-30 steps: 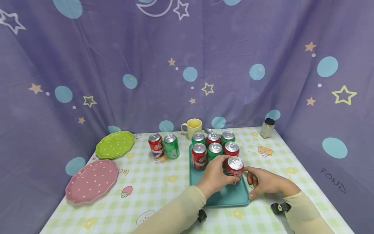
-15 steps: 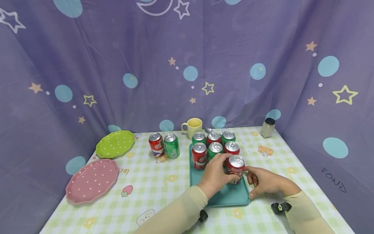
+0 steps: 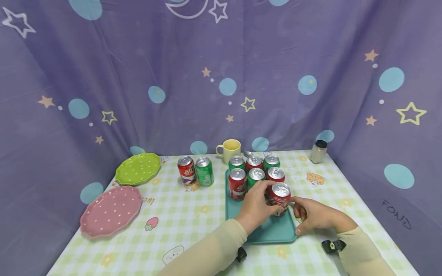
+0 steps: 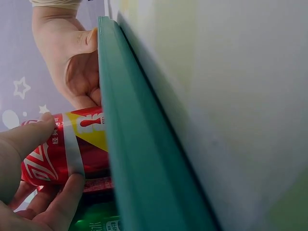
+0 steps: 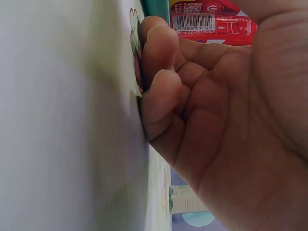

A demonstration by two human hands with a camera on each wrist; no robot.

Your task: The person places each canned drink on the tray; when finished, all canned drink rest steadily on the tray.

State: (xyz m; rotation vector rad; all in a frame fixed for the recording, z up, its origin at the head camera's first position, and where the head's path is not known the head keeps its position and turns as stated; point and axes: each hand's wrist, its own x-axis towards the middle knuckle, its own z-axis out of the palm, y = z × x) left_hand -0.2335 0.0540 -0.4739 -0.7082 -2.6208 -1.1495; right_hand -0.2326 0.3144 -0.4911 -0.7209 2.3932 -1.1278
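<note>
Nearest the viewer, two cream sleeves reach forward over a checked tablecloth. The left hand has its fingers and thumb curled around a red can, which stands upright at the near right of a teal tray. The right hand lies just right of the tray, knuckles down on the cloth, fingers loosely curled and holding nothing, its thumb reaching toward the can; actual contact cannot be told.

The left wrist view shows the left hand's fingertips pressed on the can's side and the tray's raised edge. The right wrist view shows the can's barcode past the right hand's folded fingers.

Behind the held can, six more cans stand on the tray. Further left, a red and a green can stand on the cloth, with a yellow mug beyond.
</note>
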